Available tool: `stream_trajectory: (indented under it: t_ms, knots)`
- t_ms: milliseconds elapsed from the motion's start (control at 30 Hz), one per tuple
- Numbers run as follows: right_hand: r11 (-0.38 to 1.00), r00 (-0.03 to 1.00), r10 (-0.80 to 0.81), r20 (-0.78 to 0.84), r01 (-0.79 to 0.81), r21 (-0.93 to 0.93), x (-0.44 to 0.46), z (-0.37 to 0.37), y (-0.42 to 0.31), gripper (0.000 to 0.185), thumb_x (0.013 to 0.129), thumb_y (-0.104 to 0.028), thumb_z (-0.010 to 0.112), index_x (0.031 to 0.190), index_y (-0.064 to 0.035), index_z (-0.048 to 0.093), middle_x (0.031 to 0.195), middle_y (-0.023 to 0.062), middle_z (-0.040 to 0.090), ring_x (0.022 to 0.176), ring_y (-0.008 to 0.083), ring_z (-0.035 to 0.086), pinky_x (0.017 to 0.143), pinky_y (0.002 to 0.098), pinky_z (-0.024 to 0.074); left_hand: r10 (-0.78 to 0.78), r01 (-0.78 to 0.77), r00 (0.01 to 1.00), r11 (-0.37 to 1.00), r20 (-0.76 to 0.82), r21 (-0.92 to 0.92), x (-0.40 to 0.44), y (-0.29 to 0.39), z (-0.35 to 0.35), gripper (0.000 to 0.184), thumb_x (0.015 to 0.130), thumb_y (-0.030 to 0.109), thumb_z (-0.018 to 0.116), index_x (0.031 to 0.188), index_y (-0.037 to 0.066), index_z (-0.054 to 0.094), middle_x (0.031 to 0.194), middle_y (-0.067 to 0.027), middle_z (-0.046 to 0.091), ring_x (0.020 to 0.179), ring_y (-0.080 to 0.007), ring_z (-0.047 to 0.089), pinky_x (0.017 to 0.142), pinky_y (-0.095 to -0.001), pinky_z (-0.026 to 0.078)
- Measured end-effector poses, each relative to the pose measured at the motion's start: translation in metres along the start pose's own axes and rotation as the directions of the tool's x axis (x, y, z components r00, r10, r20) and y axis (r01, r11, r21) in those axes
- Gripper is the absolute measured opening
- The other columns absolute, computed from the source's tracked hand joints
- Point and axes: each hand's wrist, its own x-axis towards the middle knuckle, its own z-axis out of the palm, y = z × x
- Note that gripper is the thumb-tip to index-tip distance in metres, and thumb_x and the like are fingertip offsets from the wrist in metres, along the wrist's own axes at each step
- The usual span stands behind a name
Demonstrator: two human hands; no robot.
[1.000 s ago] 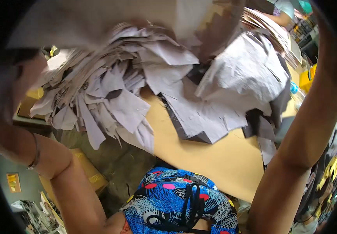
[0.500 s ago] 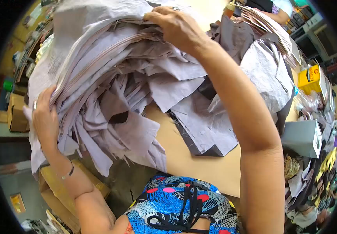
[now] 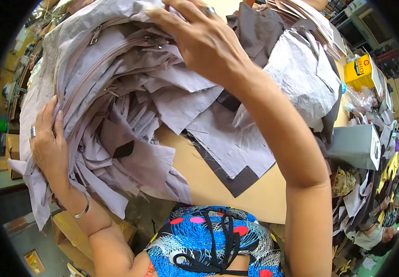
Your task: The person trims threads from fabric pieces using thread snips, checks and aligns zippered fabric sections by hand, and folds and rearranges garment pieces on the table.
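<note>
A thick heap of pale lilac-grey fabric pieces (image 3: pixel 176 108) lies folded over on the table, with long zippers (image 3: pixel 82 85) sewn along several layers. A metal zipper pull (image 3: pixel 95 36) shows near the top layer. At the left side of the heap, my left hand (image 3: pixel 51 143) is closed on the edge of the zippered fabric, thumb toward me and fingers partly behind the cloth. My right hand (image 3: pixel 202 44) is over the top of the heap, its fingers spread and slightly blurred, the fingertips at the upper layer's edge.
Dark grey cloth (image 3: pixel 257 32) and a crumpled pale piece (image 3: pixel 301 76) lie to the right on the tan table (image 3: pixel 264 203). Beyond them stand a stack of flat sheets (image 3: pixel 308 23), a yellow tin (image 3: pixel 358 71) and a grey box (image 3: pixel 356 147). A cardboard box (image 3: pixel 77 233) sits below left.
The fabric heap has shifted left and toward me in view. My right hand has gone from gripping the upper edge to spread fingers; my left hand stays on the left edge.
</note>
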Motion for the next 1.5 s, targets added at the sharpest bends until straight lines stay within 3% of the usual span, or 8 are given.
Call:
stream_trajectory:
  t_ms: [167,400,633,867,967,1133,1300,1500]
  knots:
    - [0.972,0.978,0.196,-0.07,-0.184,0.144,-0.107,-0.039,-0.042,0.037,0.063,0.007,0.058,0.099,-0.0027,0.058,0.107,0.0141,0.057,0.096,0.0318,0.055,0.078,0.0393,0.0485,0.124,-0.166,0.95,0.978,-0.287,-0.125,0.003,0.017,-0.001,0.028,0.086,0.008,0.059,0.114,0.008,0.062,0.117,-0.0061,0.06,0.108,-0.0235,0.055,0.093,-0.0356,0.043]
    - [0.74,0.723,0.634,0.276,-0.67,0.058,-0.277,-0.079,-0.118,0.029,0.066,0.007,0.059,0.094,-0.0017,0.06,0.098,0.0123,0.062,0.089,0.0302,0.059,0.079,0.0385,0.0475,0.528,-0.469,0.843,0.628,-0.103,-0.62,0.001,0.194,0.029,0.034,0.081,0.015,0.065,0.114,0.01,0.059,0.119,-0.0087,0.058,0.106,-0.0278,0.057,0.086,-0.0378,0.046]
    - [0.626,0.595,0.765,0.248,-0.776,-0.069,-0.344,-0.128,-0.151,0.027,0.068,0.007,0.058,0.093,-0.0025,0.061,0.095,0.0119,0.063,0.087,0.0294,0.06,0.077,0.038,0.0481,0.365,-0.139,0.915,0.685,0.172,-0.715,-0.005,0.323,0.095,0.051,0.08,0.032,0.067,0.121,0.007,0.052,0.114,-0.0141,0.057,0.098,-0.029,0.059,0.081,-0.0378,0.048]
    - [0.585,0.554,0.792,0.257,-0.808,-0.063,-0.377,-0.164,-0.156,0.027,0.069,0.007,0.056,0.094,-0.003,0.061,0.095,0.0117,0.063,0.088,0.029,0.06,0.076,0.0386,0.0489,0.21,-0.264,0.963,0.642,-0.166,-0.72,-0.004,0.35,0.1,0.031,0.082,0.025,0.065,0.105,0.005,0.058,0.092,-0.0131,0.062,0.082,-0.0272,0.061,0.072,-0.0369,0.047]
    - [0.557,0.541,0.814,0.213,-0.83,-0.021,-0.381,-0.178,-0.146,0.026,0.073,0.006,0.055,0.097,-0.0029,0.062,0.095,0.0125,0.063,0.089,0.0289,0.06,0.076,0.0371,0.0493,0.228,-0.155,0.974,0.612,-0.014,-0.775,-0.005,0.354,0.075,0.025,0.086,0.022,0.061,0.104,0.005,0.059,0.089,-0.0082,0.06,0.079,-0.0207,0.058,0.071,-0.0319,0.045]
    - [0.347,0.365,0.931,0.024,-0.902,0.256,-0.362,-0.191,-0.116,0.032,0.085,0.0,0.052,0.116,-0.0045,0.054,0.103,0.0111,0.061,0.088,0.0234,0.06,0.077,0.0328,0.0489,0.178,0.135,0.976,-0.049,0.124,-0.99,-0.019,0.313,0.013,0.013,0.091,0.011,0.055,0.095,-0.001,0.057,0.081,0.0031,0.051,0.077,-0.0051,0.044,0.07,-0.0189,0.036]
    - [0.148,0.17,0.984,-0.046,-0.655,0.741,-0.341,-0.18,-0.074,0.051,0.089,-0.007,0.053,0.136,-0.0068,0.034,0.121,0.012,0.051,0.092,0.0169,0.056,0.083,0.0321,0.0467,0.38,0.295,0.841,0.274,0.385,-0.915,-0.046,0.24,0.061,0.011,0.088,0.007,0.055,0.095,-0.001,0.057,0.076,0.0022,0.052,0.07,-0.0048,0.044,0.064,-0.0187,0.037]
    - [0.02,0.16,0.977,0.14,-0.726,0.687,-0.302,-0.138,-0.014,0.054,0.088,-0.017,0.06,0.133,-0.0001,0.035,0.112,0.0118,0.057,0.096,0.0123,0.055,0.083,0.0277,0.0448,0.407,0.419,0.714,0.404,0.57,-0.813,-0.078,0.216,0.077,0.014,0.085,0.009,0.059,0.092,-0.002,0.055,0.073,0.0004,0.052,0.064,-0.0066,0.043,0.059,-0.0231,0.038]
